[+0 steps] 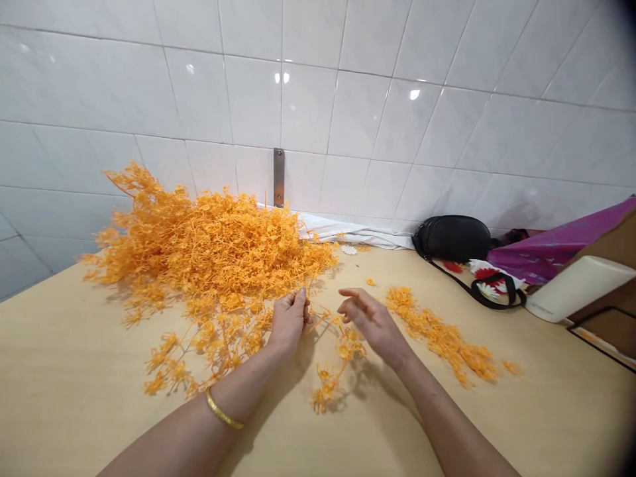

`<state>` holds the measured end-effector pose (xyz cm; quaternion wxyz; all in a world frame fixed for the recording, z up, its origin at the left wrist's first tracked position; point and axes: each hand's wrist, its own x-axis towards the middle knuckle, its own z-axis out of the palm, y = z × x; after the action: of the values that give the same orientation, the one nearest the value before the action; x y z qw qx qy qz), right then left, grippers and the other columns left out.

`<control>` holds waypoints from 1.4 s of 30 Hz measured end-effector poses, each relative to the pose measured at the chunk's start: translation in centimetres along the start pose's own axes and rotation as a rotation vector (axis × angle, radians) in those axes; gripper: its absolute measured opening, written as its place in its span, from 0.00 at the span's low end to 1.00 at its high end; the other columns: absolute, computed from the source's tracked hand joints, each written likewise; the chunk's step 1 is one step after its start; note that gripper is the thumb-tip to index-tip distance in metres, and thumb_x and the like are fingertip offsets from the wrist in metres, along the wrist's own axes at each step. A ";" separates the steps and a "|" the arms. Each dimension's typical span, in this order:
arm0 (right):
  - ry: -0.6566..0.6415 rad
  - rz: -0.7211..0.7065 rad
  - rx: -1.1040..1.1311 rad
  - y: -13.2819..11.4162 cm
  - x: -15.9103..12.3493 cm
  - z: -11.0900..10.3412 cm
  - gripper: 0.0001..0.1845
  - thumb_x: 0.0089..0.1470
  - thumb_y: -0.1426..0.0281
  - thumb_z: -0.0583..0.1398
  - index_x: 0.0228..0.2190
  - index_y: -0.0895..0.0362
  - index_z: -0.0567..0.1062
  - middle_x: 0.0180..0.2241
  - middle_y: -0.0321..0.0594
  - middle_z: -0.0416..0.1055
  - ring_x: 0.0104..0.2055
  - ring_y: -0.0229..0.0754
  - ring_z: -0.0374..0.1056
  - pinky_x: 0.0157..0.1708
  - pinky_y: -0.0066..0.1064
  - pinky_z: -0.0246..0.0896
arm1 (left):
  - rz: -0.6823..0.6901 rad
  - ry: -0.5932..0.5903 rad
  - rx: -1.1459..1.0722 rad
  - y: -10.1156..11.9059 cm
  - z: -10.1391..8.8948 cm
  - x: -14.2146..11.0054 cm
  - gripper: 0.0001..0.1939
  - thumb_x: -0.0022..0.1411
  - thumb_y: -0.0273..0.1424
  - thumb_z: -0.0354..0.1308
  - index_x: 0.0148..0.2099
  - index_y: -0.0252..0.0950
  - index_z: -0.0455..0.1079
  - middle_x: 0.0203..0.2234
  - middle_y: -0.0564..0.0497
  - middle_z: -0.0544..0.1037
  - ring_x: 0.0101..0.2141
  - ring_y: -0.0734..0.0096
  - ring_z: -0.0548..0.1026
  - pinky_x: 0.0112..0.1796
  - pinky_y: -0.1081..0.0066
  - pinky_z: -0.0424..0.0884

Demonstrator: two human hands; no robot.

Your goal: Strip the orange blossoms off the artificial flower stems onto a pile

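Observation:
My left hand point(290, 320) is closed, thumb on top, around the thin stem of an orange artificial flower spray point(326, 389). The branches of this spray reach out to the right and hang down, with blossoms at their ends. My right hand point(370, 324) is just right of the stem, fingers parted and curved, with nothing visible in it. To the left and behind my left hand rises a big tangled heap of orange flower sprays point(209, 245). Right of my right hand lies a long, narrow pile of loose orange blossoms point(447, 341).
A wooden-topped table point(64, 371) meets a white tiled wall point(318, 112). At the back right lie a black bag point(452, 237) with a strap, red and white flowers point(489, 286), purple cloth point(551, 248) and a cream cylinder point(579, 289). White cloth point(348, 230) runs along the wall.

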<state>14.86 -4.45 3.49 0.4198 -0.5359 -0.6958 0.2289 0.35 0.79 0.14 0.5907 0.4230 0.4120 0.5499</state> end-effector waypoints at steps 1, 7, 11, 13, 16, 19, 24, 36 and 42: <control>-0.080 -0.022 0.039 -0.6 -0.2 0.3 0.22 0.47 0.59 0.55 0.43 0.56 0.64 0.31 0.38 0.67 0.29 0.37 0.61 0.28 0.27 0.56 | 0.007 0.011 0.013 0.1 0.0 0.0 0.18 0.51 0.43 0.52 0.20 0.35 0.57 0.08 0.59 0.57 0.11 0.83 0.57 0.13 0.80 0.49; -0.050 0.041 0.104 -0.6 -0.7 2.2 0.13 0.51 0.64 0.51 0.22 0.58 0.67 0.19 0.34 0.63 0.21 0.33 0.56 0.22 0.25 0.51 | 0.015 -0.018 0.009 1.1 0.0 -0.5 0.17 0.48 0.45 0.53 0.29 0.34 0.64 0.22 0.53 0.69 0.17 0.83 0.64 0.20 0.80 0.61; -0.010 0.094 0.324 0.6 -0.3 2.7 0.14 0.51 0.63 0.50 0.20 0.58 0.65 0.19 0.34 0.62 0.21 0.33 0.57 0.21 0.25 0.52 | -0.154 -0.292 -0.092 1.2 0.5 -1.3 0.19 0.45 0.42 0.58 0.37 0.36 0.62 0.27 0.51 0.71 0.21 0.79 0.68 0.21 0.78 0.62; 0.015 0.118 0.408 1.2 -0.2 2.6 0.11 0.49 0.64 0.51 0.22 0.57 0.64 0.19 0.32 0.61 0.20 0.33 0.57 0.20 0.24 0.52 | -0.200 -0.340 -0.095 0.9 0.5 -1.5 0.19 0.43 0.37 0.61 0.36 0.36 0.61 0.22 0.53 0.71 0.19 0.78 0.68 0.19 0.79 0.60; 0.090 0.115 0.323 2.1 -0.1 2.4 0.05 0.45 0.69 0.52 0.22 0.57 0.63 0.18 0.31 0.60 0.20 0.33 0.55 0.20 0.24 0.50 | -0.211 -0.316 -0.005 0.6 0.5 -1.3 0.17 0.42 0.33 0.61 0.35 0.35 0.60 0.15 0.57 0.67 0.15 0.80 0.65 0.17 0.79 0.57; 0.197 0.084 0.114 2.5 0.3 2.2 0.04 0.44 0.73 0.50 0.21 0.57 0.64 0.18 0.31 0.60 0.21 0.34 0.55 0.22 0.24 0.49 | -0.149 -0.344 0.117 0.6 0.7 -1.0 0.11 0.44 0.31 0.58 0.31 0.35 0.60 0.12 0.60 0.62 0.12 0.84 0.57 0.15 0.80 0.50; 0.473 0.143 -0.114 3.1 1.5 1.3 0.08 0.47 0.69 0.47 0.21 0.56 0.64 0.17 0.32 0.59 0.20 0.36 0.55 0.23 0.26 0.48 | 0.017 -0.440 0.252 0.1 1.4 -1.0 0.04 0.47 0.27 0.51 0.26 0.35 0.57 0.11 0.61 0.57 0.13 0.84 0.53 0.16 0.80 0.49; 0.517 0.196 -0.456 5.0 0.9 -1.9 0.20 0.48 0.58 0.49 0.15 0.57 0.66 0.30 0.46 0.67 0.33 0.43 0.60 0.33 0.33 0.51 | 0.287 -0.117 0.599 -1.3 0.0 -0.2 0.02 0.52 0.29 0.47 0.31 0.38 0.59 0.14 0.59 0.57 0.17 0.79 0.57 0.21 0.77 0.52; 0.270 0.283 0.038 3.2 0.9 -1.8 0.25 0.50 0.53 0.46 0.22 0.59 0.70 0.26 0.42 0.68 0.28 0.40 0.62 0.27 0.29 0.54 | 0.317 -0.076 0.749 -1.1 -0.2 0.0 0.08 0.53 0.29 0.47 0.38 0.37 0.59 0.15 0.59 0.60 0.19 0.76 0.60 0.22 0.75 0.54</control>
<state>18.06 -2.84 2.36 0.4828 -0.6463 -0.5465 0.2248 0.51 0.73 -0.95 0.3185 0.6870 0.4914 0.4302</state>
